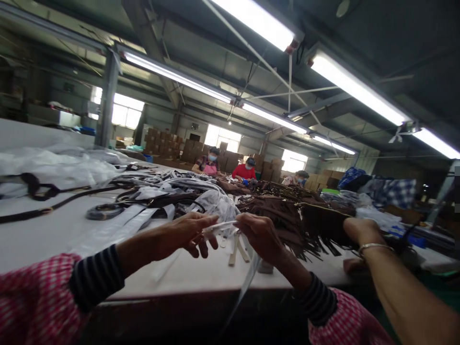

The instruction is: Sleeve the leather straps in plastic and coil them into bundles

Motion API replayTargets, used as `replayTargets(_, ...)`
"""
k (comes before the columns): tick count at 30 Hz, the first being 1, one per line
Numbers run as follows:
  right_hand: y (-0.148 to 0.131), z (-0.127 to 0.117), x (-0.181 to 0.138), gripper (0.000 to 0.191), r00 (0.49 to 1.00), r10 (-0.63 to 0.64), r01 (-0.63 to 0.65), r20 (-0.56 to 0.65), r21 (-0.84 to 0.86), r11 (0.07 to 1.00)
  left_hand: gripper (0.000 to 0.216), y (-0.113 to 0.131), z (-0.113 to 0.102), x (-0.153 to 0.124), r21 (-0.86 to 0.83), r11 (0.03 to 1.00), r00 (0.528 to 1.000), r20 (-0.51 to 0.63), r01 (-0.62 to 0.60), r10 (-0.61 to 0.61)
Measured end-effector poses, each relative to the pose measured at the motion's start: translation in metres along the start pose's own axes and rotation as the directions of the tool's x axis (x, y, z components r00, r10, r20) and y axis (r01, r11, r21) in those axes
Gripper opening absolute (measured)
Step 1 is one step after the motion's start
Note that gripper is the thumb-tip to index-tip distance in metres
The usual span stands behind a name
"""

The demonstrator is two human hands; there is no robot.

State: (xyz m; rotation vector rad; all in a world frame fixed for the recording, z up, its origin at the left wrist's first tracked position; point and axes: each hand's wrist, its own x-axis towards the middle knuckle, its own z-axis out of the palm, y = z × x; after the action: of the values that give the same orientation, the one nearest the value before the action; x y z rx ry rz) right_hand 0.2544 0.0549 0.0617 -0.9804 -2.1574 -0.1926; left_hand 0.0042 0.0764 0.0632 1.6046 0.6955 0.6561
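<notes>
The pale plastic strip (223, 225) ran between my two hands, probably to hold it straight. My left hand (197, 234) pinched it between thumb and forefinger, the other fingers loosely spread; my right hand (260, 235) had its fingertips closed on it. Under the strip was the white table (201, 277). Beyond the strip lay a heap of straps (187, 183), perhaps put there for easy reach; to its right, brown fringed pieces (273, 211), near a neighbour's hand (361, 231). Farther beyond it were co-workers (244, 170), stacked cartons (163, 143) and tube lights (273, 116).
</notes>
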Motion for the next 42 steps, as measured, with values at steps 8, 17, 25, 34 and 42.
replayTargets(8,-0.005,0.0,0.004,0.025,0.935,-0.334,0.288,-0.116,-0.3,0.91,0.041,-0.013,0.031,-0.015,-0.31,0.947,0.996,0.007,-0.082,0.088)
replayTargets(17,-0.001,0.017,-0.001,0.028,0.984,-0.104,0.114,-0.141,0.062,0.992,0.044,-0.023,0.042,-0.02,-0.281,0.947,0.988,-0.032,-0.154,0.151)
replayTargets(25,0.004,0.026,-0.007,0.025,0.984,-0.164,0.146,-0.075,-0.206,0.968,0.048,0.01,0.011,-0.027,-0.158,0.984,0.995,-0.065,-0.085,0.075)
replayTargets(34,-0.021,0.019,0.015,0.022,0.923,-0.383,0.319,-0.037,-0.483,0.816,0.049,0.059,-0.002,-0.006,0.137,0.99,0.999,-0.029,-0.025,0.029)
replayTargets(42,-0.033,-0.004,0.024,0.015,0.967,-0.25,0.212,-0.047,-0.394,0.894,0.052,0.071,0.01,-0.004,0.199,0.979,0.998,-0.046,-0.038,0.048)
